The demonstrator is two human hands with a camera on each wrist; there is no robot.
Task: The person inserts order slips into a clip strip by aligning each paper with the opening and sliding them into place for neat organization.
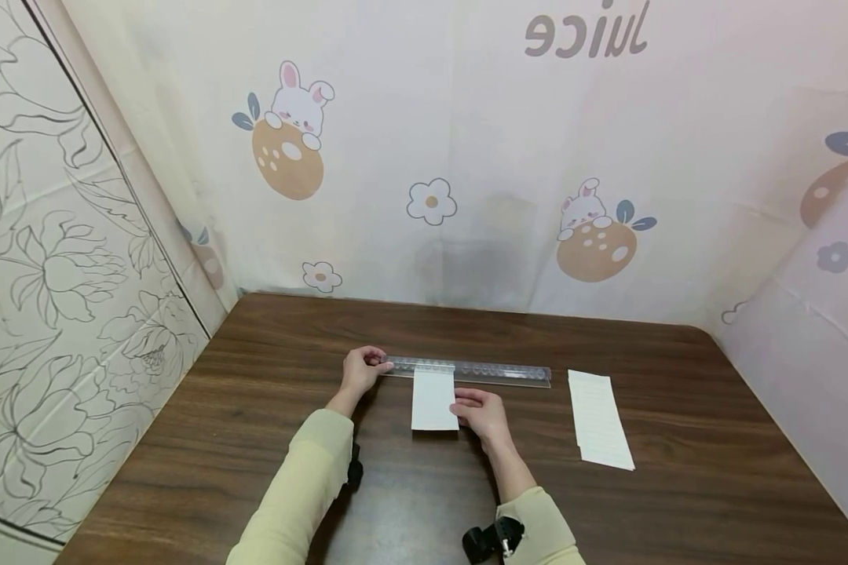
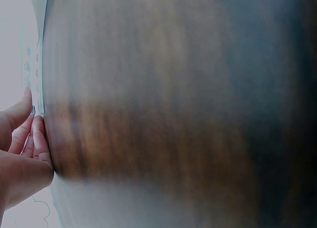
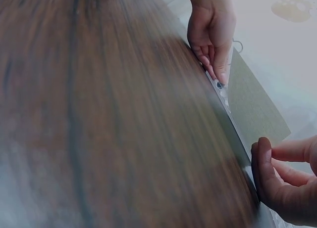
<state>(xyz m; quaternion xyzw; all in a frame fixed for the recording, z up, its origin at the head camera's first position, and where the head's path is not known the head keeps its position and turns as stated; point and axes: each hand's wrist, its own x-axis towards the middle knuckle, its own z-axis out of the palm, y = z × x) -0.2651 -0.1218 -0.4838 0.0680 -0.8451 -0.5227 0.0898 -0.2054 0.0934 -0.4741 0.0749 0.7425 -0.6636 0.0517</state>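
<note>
A clear plastic ruler [image 1: 502,373] lies crosswise on the table, and my left hand [image 1: 362,370] pinches its left end between thumb and fingers. The left wrist view shows that same hand [image 2: 25,144] at the ruler's end. A white paper slip [image 1: 434,400] meets the ruler with its far end, which shows through the clear plastic. My right hand [image 1: 482,413] pinches the slip's right edge. From the right wrist, the slip [image 3: 252,102] stands tilted up from the table, with the right hand's fingertips [image 3: 265,145] at its edge.
To the right lies a small stack of white paper slips [image 1: 599,420], slightly fanned. The dark wooden table [image 1: 268,447] ends at the back against a printed curtain [image 1: 381,235]. A flower-patterned panel [image 1: 63,267] stands on the left.
</note>
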